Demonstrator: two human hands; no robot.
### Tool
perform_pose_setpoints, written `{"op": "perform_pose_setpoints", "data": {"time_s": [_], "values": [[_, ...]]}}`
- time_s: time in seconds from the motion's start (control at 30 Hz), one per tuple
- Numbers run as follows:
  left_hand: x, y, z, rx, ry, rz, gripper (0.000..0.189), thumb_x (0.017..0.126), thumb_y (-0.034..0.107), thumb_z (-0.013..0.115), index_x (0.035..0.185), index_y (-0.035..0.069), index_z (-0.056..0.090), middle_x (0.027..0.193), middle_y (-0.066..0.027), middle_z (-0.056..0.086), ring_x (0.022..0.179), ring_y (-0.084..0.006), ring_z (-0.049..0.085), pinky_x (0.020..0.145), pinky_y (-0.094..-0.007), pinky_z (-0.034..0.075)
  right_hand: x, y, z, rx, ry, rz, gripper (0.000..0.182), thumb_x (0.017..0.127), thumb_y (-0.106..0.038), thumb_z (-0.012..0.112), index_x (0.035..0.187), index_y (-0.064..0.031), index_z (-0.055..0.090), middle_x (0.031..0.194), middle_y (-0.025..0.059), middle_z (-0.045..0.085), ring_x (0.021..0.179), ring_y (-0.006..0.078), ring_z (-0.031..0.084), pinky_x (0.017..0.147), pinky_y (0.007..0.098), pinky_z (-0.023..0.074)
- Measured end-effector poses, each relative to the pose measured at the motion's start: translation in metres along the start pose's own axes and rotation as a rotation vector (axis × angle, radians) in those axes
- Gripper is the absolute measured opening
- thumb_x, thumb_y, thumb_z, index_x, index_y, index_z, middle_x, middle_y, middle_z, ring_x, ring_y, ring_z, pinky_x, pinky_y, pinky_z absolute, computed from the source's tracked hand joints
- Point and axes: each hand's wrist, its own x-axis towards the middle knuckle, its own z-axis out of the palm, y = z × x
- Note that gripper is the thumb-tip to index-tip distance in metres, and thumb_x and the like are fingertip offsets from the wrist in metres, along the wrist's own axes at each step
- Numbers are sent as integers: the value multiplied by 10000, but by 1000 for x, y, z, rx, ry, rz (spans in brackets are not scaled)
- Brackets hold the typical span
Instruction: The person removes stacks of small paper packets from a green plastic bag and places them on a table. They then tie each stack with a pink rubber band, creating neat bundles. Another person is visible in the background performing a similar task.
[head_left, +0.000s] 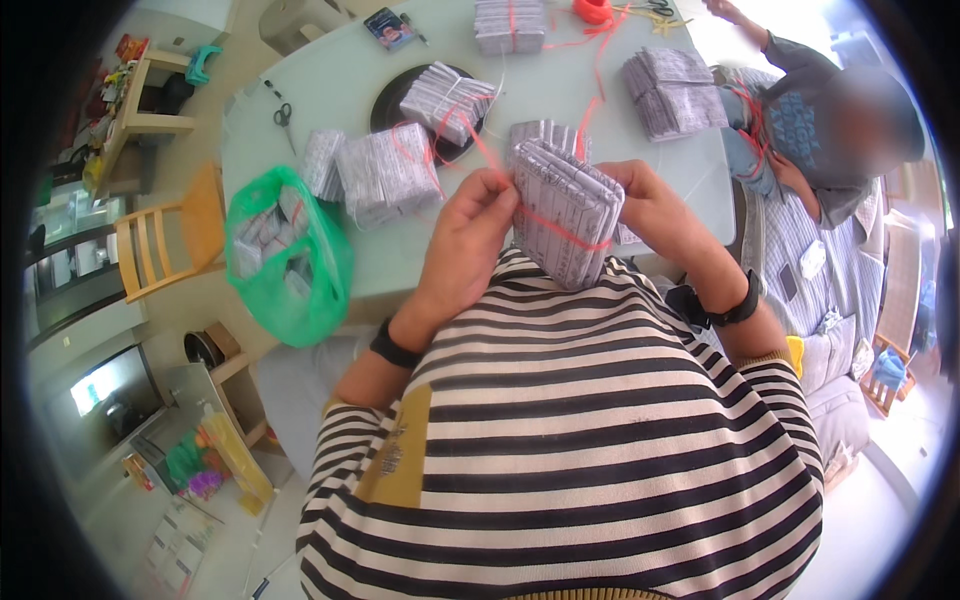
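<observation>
A bundle of folded printed paper (562, 221) stands tilted in front of my chest, with red plastic ribbon (555, 225) running around it. My left hand (472, 236) pinches the ribbon between thumb and fingers at the bundle's left edge. At the right side, my right hand (649, 202) grips the bundle; some of its fingertips are hidden behind the paper. Just beyond, another paper stack (544, 133) lies partly covered by the held one. To the left are a wide paper stack (390, 172) and a smaller one (324, 161).
A green plastic bag (330, 277) with paper bundles hangs over the glass table's (330, 82) left edge. Scissors (283, 120), a tied bundle (446, 101) on a dark disc, a ribbon roll (592, 10) and further stacks (671, 94) lie around. Another person (810, 120) sits at the right.
</observation>
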Motion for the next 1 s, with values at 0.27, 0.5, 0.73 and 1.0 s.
{"op": "perform_pose_setpoints", "data": {"time_s": [0.27, 0.5, 0.73, 1.0], "values": [[-24, 9, 10, 21, -151, 135, 71, 973, 58, 432, 987, 55, 502, 1115, -167, 595, 1079, -227, 544, 974, -352, 381, -28, -31, 20, 160, 6, -155, 206, 921, -123, 578, 980, 61, 647, 744, 21, 615, 664, 42, 532, 591, 201, 430], [-64, 24, 12, 127, -298, 34, 69, 874, 104, 614, 872, 56, 565, 941, -196, 675, 1034, -327, 607, 1047, -519, 325, -53, -44, 28, 399, -131, -124, 183, 938, -71, 535, 947, 57, 665, 680, 35, 601, 532, 56, 550, 433, 188, 425], [-73, 31, 9, 221, -395, 9, 55, 808, -25, 642, 862, -14, 649, 929, -158, 680, 1003, -263, 616, 912, -381, 477, -53, -43, 45, -76, -97, -594, 122, 857, -46, 618, 929, 29, 683, 699, 57, 587, 613, 103, 510, 548, 252, 387], [-74, 29, 12, 217, -331, -15, 56, 868, -3, 603, 921, -20, 603, 900, -142, 660, 813, -180, 657, 718, -255, 525, -66, -58, 24, 52, -216, -252, 125, 831, 3, 634, 940, 57, 662, 660, 78, 564, 588, 164, 545, 524, 286, 402]]}}
